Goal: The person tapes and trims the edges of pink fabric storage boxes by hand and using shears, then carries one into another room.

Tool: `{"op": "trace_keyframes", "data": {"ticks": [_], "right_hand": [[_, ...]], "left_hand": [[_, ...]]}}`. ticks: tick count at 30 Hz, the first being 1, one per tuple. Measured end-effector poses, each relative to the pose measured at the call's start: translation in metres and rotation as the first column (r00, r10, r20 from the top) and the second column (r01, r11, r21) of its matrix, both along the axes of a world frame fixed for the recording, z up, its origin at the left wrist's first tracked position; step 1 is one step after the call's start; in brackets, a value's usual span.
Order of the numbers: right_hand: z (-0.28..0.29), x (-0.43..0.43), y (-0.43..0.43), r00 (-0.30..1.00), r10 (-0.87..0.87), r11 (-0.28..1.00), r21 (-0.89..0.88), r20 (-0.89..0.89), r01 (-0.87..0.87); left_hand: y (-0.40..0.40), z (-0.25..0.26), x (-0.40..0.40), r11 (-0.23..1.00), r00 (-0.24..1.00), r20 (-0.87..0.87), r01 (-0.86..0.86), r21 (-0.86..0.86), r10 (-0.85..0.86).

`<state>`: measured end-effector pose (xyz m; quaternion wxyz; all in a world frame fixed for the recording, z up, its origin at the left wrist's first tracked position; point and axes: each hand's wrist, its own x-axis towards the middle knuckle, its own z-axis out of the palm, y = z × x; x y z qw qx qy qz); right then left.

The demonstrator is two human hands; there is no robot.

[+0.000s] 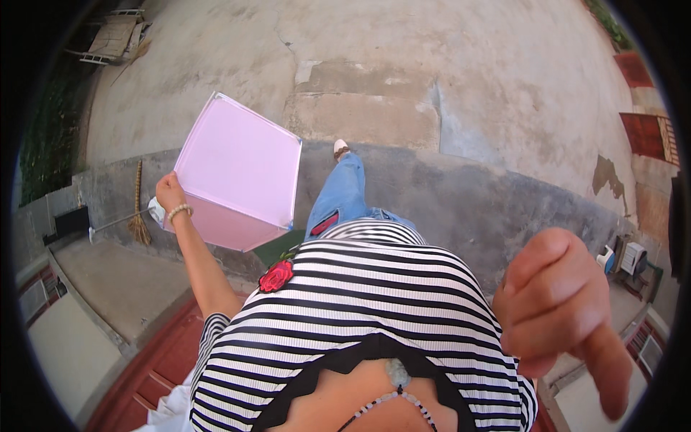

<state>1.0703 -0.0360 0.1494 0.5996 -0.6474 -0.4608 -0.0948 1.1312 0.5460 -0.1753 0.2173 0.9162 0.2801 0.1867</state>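
Observation:
My left hand (171, 193), with a beaded bracelet at the wrist, grips the left edge of a pink box-like container (243, 156). Two of its flat panels face me, with pale edges and bluish corners. It hangs tilted out to my left, above the dark grey paving. Close to the camera on the right, my right hand (559, 302) is raised and blurred. Several of its fingers are curled and one digit points downward. No object shows in it, though its palm is turned out of sight.
A straw broom (139, 229) and a grey pole (121, 220) are at the left, beside the container. A cart (113, 35) stands at the far left on the concrete yard (216, 59). A white appliance (632, 258) is at the right. A red door (167, 345) is behind me.

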Motion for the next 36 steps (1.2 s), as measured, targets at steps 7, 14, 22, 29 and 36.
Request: {"op": "trace_keyframes", "data": {"ticks": [7, 14, 22, 29, 36], "right_hand": [[0.017, 0.019, 0.004, 0.995, -0.095, 0.994, -0.046, 0.013, 0.096], [0.005, 0.186, 0.036, 0.869, 0.485, 0.859, 0.240, -0.095, -0.452], [-0.161, 0.604, 0.118, 0.851, 0.514, 0.853, 0.175, -0.111, -0.492], [-0.230, 0.618, 0.096, 0.515, -0.303, 0.839, 0.031, -0.802, 0.543], [-0.303, 0.445, 0.249, 0.391, 0.251, 0.470, 0.465, -0.885, 0.750]], "left_hand": [[-0.058, -0.025, -0.002, 0.993, 0.992, 0.057, 0.115, 0.023, -0.116], [-0.063, -0.015, 0.110, 0.969, 0.964, 0.105, 0.247, -0.016, -0.244], [0.027, -0.146, 0.537, 0.958, 0.950, 0.147, 0.284, -0.029, -0.277], [0.157, -0.106, 0.561, 0.986, 0.996, 0.035, 0.083, -0.143, -0.079], [0.427, -0.050, 0.479, 0.995, 1.000, 0.003, -0.012, -0.095, 0.012]]}}
